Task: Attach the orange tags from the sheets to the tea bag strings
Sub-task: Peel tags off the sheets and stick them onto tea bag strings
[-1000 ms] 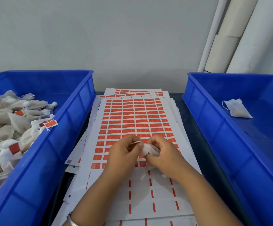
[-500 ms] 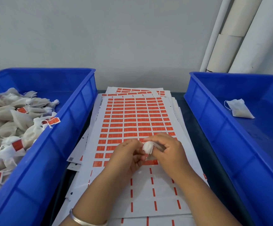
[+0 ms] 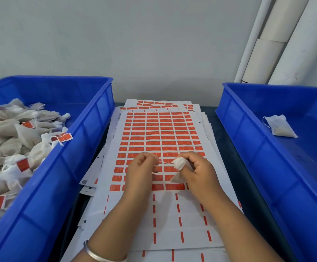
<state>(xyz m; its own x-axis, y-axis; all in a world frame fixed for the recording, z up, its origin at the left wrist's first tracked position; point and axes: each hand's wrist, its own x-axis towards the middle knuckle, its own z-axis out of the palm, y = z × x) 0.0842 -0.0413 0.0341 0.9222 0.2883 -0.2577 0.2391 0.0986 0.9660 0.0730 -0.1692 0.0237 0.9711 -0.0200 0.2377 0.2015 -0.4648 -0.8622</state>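
the two hands are working close together in the lower middle of the frame, right above the top sheet (image 3: 165, 133) of orange tags (image 3: 152, 138), probably so the next tag is within a short reach. the right hand (image 3: 197, 173) is gripping a white tea bag (image 3: 179, 163), fingers curled round it with the gathered end poking out to the left. the left hand (image 3: 142, 171) is pinching the string (image 3: 166, 162), which is running taut between the two hands; drawing it out straight likely is giving a free length for a tag to fold onto.

the sheets are lying stacked on the dark bench (image 3: 229, 148) between two bins. the blue bin (image 3: 74, 157) at the left of the frame is holding a heap of tagged tea bags (image 3: 12, 140), so it seems to be taking finished pieces. the other blue bin (image 3: 263, 157) at the right is showing one untagged tea bag (image 3: 278, 126), likely the supply. the rows nearest the hands are already stripped, leaving only thin orange dashes.
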